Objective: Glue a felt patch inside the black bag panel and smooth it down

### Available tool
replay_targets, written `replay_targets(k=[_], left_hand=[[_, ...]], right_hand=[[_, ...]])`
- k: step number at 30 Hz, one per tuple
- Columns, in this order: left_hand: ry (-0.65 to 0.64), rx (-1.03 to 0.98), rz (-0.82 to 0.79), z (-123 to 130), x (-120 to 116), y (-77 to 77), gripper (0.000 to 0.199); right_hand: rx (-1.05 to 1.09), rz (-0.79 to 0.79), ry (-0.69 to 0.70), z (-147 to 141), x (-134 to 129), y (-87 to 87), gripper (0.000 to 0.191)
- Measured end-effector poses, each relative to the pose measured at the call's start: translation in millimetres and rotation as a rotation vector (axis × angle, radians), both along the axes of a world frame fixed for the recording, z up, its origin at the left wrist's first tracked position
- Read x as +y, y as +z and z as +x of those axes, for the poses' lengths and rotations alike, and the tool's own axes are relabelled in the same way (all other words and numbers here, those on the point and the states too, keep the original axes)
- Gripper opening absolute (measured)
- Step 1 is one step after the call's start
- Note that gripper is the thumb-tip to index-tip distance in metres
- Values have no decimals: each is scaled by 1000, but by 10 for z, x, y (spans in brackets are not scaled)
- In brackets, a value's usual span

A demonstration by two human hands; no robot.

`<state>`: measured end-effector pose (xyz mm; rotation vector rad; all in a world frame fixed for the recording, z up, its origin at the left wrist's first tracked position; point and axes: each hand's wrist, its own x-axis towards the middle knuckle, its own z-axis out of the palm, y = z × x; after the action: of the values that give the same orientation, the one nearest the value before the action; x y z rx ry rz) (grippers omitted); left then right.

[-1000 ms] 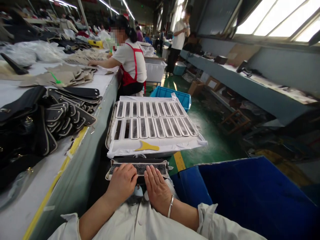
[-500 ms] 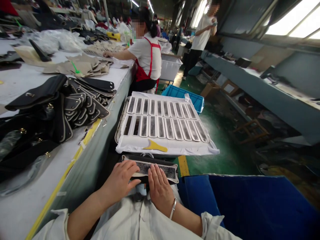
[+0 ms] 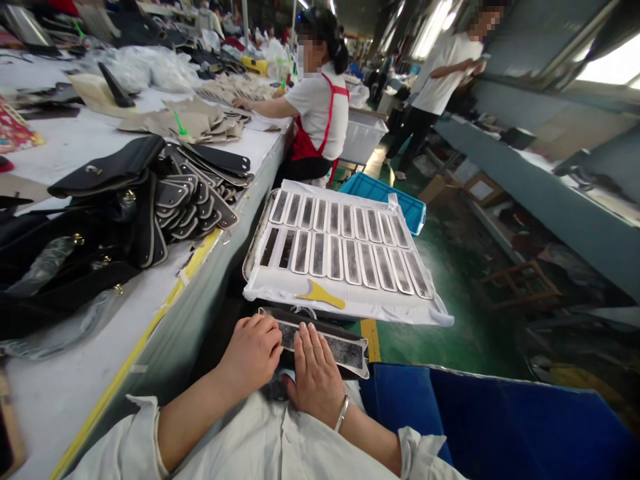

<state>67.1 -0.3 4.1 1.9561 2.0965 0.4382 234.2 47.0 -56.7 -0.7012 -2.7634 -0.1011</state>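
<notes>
In front of my body lies a long black piece with a pale-edged dark strip (image 3: 343,352) on its upper face. My left hand (image 3: 254,348) is at its left end, fingers curled over the edge. My right hand (image 3: 316,373) lies flat on the strip's middle, fingers stretched out and close together, a silver bangle on the wrist. Just beyond is a white cloth-covered board (image 3: 400,308) with two rows of similar dark strips, pale at the rims. A yellow scraper-like tool (image 3: 324,295) rests on the board's near edge.
Black bag parts (image 3: 107,167) are piled on the long table (image 3: 45,380) at left. A person in a red apron (image 3: 325,120) sits at that table; another person (image 3: 443,73) stands farther back. Behind the board is a blue crate (image 3: 370,189). Blue panels (image 3: 520,420) are at lower right.
The view has turned, moving the scene slightly rightward. My left fingers have curled in at the piece's left end. My right hand stays flat on the strip. The piece tilts more, its right end lower.
</notes>
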Motion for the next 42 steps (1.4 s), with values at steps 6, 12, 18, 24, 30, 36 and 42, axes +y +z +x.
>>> replay_targets(k=[6, 12, 18, 24, 30, 36, 42], left_hand=[[63, -35, 29, -57, -20, -47, 7], [84, -203, 73, -390, -147, -106, 3], [58, -290, 92, -463, -174, -137, 10], [115, -365, 151, -501, -224, -175, 13], [253, -451, 167, -466, -289, -216, 18], [280, -445, 176, -301, -265, -309, 29], [106, -23, 303, -244, -273, -324, 55]], right_hand=[[-8, -6, 24, -181, -11, 32, 72], [-73, -50, 49, -319, -15, 98, 79], [-113, -39, 68, -469, -31, 141, 73], [-127, -56, 114, -740, -86, 114, 70], [-78, -50, 141, -816, -86, 128, 80], [-49, -44, 103, -105, 53, 150, 83], [-39, -209, 33, 343, 292, 521, 76]])
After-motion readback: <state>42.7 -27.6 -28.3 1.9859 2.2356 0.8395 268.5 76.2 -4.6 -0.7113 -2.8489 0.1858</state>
